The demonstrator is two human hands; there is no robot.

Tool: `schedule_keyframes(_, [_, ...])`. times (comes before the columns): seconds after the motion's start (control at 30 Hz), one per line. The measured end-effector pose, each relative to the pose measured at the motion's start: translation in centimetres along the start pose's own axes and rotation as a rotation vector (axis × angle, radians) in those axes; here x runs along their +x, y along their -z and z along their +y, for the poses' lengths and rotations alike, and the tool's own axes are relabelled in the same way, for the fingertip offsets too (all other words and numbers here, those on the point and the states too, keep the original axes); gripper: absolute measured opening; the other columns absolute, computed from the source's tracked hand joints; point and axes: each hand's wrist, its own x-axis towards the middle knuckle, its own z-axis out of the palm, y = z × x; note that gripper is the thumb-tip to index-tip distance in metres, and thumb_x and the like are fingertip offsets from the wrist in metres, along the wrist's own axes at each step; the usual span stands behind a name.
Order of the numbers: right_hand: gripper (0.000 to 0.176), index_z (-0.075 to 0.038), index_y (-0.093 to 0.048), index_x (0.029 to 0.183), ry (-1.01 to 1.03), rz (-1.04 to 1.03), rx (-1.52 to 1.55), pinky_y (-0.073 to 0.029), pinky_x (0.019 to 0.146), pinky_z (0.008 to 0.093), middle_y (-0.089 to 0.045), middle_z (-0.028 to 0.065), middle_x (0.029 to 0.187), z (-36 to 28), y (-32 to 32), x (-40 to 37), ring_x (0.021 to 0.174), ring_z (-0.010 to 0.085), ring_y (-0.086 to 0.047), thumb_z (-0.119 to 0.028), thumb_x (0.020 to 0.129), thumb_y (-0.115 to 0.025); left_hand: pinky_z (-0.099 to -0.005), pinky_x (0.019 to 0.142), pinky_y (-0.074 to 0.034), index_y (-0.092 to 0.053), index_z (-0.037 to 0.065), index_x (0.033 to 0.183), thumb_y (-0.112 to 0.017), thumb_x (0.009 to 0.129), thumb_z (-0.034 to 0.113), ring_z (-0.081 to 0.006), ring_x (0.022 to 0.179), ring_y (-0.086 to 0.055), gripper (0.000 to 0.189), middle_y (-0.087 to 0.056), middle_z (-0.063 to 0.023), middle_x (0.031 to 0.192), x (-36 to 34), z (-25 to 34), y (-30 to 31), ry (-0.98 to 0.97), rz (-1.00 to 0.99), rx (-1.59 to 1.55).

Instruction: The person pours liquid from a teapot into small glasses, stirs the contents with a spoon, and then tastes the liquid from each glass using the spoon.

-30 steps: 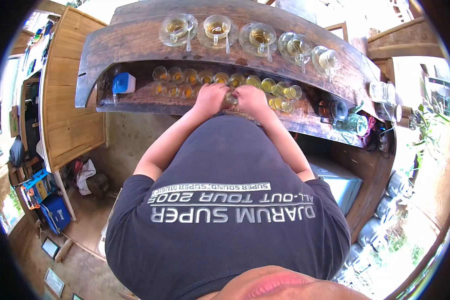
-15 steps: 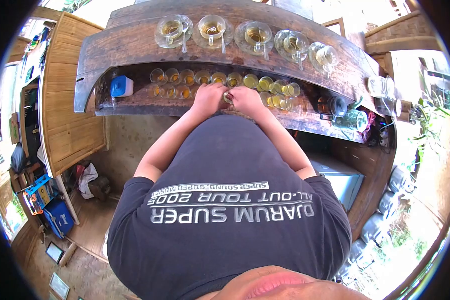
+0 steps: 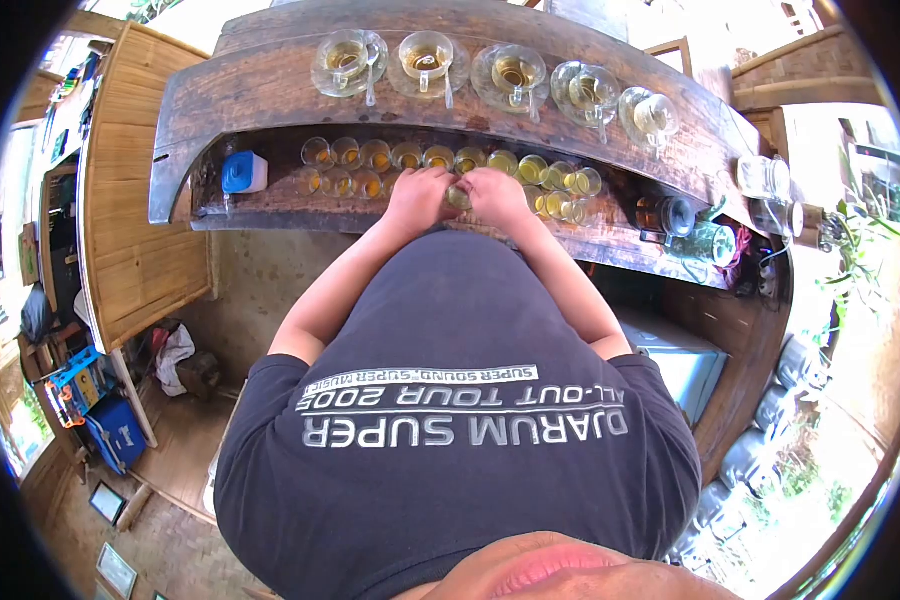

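We saw a big brown wood counter (image 3: 220, 100) in front of us, with a low shelf (image 3: 270, 214) on its near side. Our dark shirt (image 3: 470, 330) with white letters was right below. A tall wood panel (image 3: 155, 180) stood on the left, and a blue box (image 3: 117, 436) sat on the floor side, lower down on the left. At the right end of the counter we had a clear jar (image 3: 763, 177), and near it, on the low shelf, a dark jar (image 3: 667, 215). Our left hand (image 3: 420, 200) and our right hand (image 3: 498, 200) were close together at the near edge of the shelf, in the middle. Both had bent fingers, one hand on each side of a small glass (image 3: 458, 197). We cannot tell how hard either one held it, as the fingertips were hidden. Five glass cups (image 3: 425, 55) sat on clear plates (image 3: 336, 84) in a row along the top of the counter. A little tub with a blue lid (image 3: 242, 172) was at the left of the shelf. Rows of little glasses (image 3: 375, 155) with yellow and orange in them stood beside and past our hands. Thin spoons (image 3: 448, 92) lay by the cups.
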Motion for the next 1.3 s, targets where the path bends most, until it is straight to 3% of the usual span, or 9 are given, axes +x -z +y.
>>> schedule_keyframes(0.17, [0.022,-0.009,-0.079,0.1,-0.017,-0.11,-0.084,-0.061,0.084,0.0545,-0.079,0.0133,0.101,-0.3,0.9,0.0,0.1,0.0396,-0.076,-0.029,0.106,-0.07,-0.0502,0.09,-0.056,-0.081,0.016,0.118,-0.095,0.076,0.048,-0.0331,0.107,-0.077,0.054,-0.079,-0.006,0.11,0.1,-0.4,-0.3,-0.007,0.013,-0.009])
schedule_keyframes(0.27, [0.021,-0.009,-0.079,0.1,-0.013,0.043,-0.006,-0.061,0.084,0.0546,-0.079,0.0133,0.101,0.0,0.2,0.0,0.1,0.0395,-0.076,-0.027,0.105,-0.07,-0.0506,0.088,-0.056,-0.081,0.016,0.117,-0.095,0.077,0.047,-0.0331,0.107,-0.077,0.053,-0.079,-0.006,0.11,0.0,-0.1,0.0,-0.01,0.003,-0.01])
schedule_keyframes(0.37, [0.02,-0.008,-0.079,0.098,0.047,-0.029,-0.01,-0.061,0.085,0.0545,-0.079,0.0133,0.1,0.2,-0.2,-0.2,0.1,0.0393,-0.076,-0.025,0.105,-0.069,-0.0509,0.088,-0.056,-0.081,0.016,0.117,-0.095,0.077,0.045,-0.0331,0.106,-0.077,0.052,-0.078,-0.0062,0.109,0.1,0.0,0.1,-0.012,0.01,-0.018])
schedule_keyframes(0.47, [0.019,-0.008,-0.079,0.099,-0.034,-0.08,-0.035,-0.061,0.085,0.054,-0.079,0.0135,0.1,-0.2,0.8,-0.2,0.1,0.0393,-0.076,-0.024,0.104,-0.069,-0.051,0.088,-0.056,-0.081,0.016,0.117,-0.095,0.077,0.045,-0.0332,0.106,-0.077,0.052,-0.078,-0.0065,0.109,0.1,0.0,0.3,0.0,0.006,-0.02])
schedule_keyframes(0.57, [0.018,-0.01,-0.079,0.099,-0.002,0.081,0.039,-0.061,0.084,0.0533,-0.079,0.0129,0.099,0.4,0.0,-0.2,0.099,0.0389,-0.077,-0.023,0.105,-0.069,-0.0511,0.088,-0.056,-0.081,0.016,0.117,-0.095,0.076,0.045,-0.0334,0.106,-0.077,0.052,-0.078,-0.0065,0.109,0.0,0.0,0.1,-0.006,-0.002,-0.017])
schedule_keyframes(0.63, [0.025,-0.011,-0.08,0.1,0.089,-0.067,-0.043,-0.062,0.086,0.0543,-0.08,0.0131,0.103,0.5,-0.4,-0.2,0.102,0.038,-0.077,-0.03,0.107,-0.067,-0.0512,0.088,-0.056,-0.081,0.017,0.117,-0.095,0.076,0.045,-0.0334,0.106,-0.077,0.052,-0.078,-0.0065,0.108,0.1,-0.3,-0.3,-0.006,-0.002,-0.013])
schedule_keyframes(0.73, [0.015,-0.01,-0.078,0.097,0.012,-0.051,-0.092,-0.062,0.083,0.0522,-0.079,0.011,0.098,0.3,0.2,-0.4,0.098,0.037,-0.077,-0.022,0.103,-0.07,-0.051,0.089,-0.056,-0.081,0.017,0.116,-0.095,0.076,0.045,-0.0334,0.107,-0.077,0.052,-0.078,-0.0065,0.108,0.1,-0.3,-0.4,-0.01,0.045,-0.024])
schedule_keyframes(1.17, [0.017,-0.011,-0.081,0.101,0.039,0.026,-0.024,-0.062,0.085,0.0515,-0.08,0.0116,0.101,0.6,-0.3,0.0,0.1,0.0371,-0.077,-0.024,0.103,-0.07,-0.0508,0.09,-0.056,-0.08,0.016,0.114,-0.095,0.076,0.045,-0.0337,0.108,-0.077,0.051,-0.078,-0.0071,0.109,0.0,-0.2,-0.1,-0.013,0.007,0.0])
schedule_keyframes(1.3, [0.018,-0.012,-0.081,0.101,0.031,-0.074,-0.03,-0.062,0.086,0.0516,-0.08,0.0122,0.102,0.0,0.6,-0.1,0.101,0.0378,-0.077,-0.026,0.104,-0.07,-0.0505,0.088,-0.056,-0.079,0.015,0.113,-0.096,0.075,0.044,-0.0336,0.107,-0.076,0.051,-0.077,-0.0069,0.108,0.0,0.0,-0.1,-0.017,0.05,-0.017])
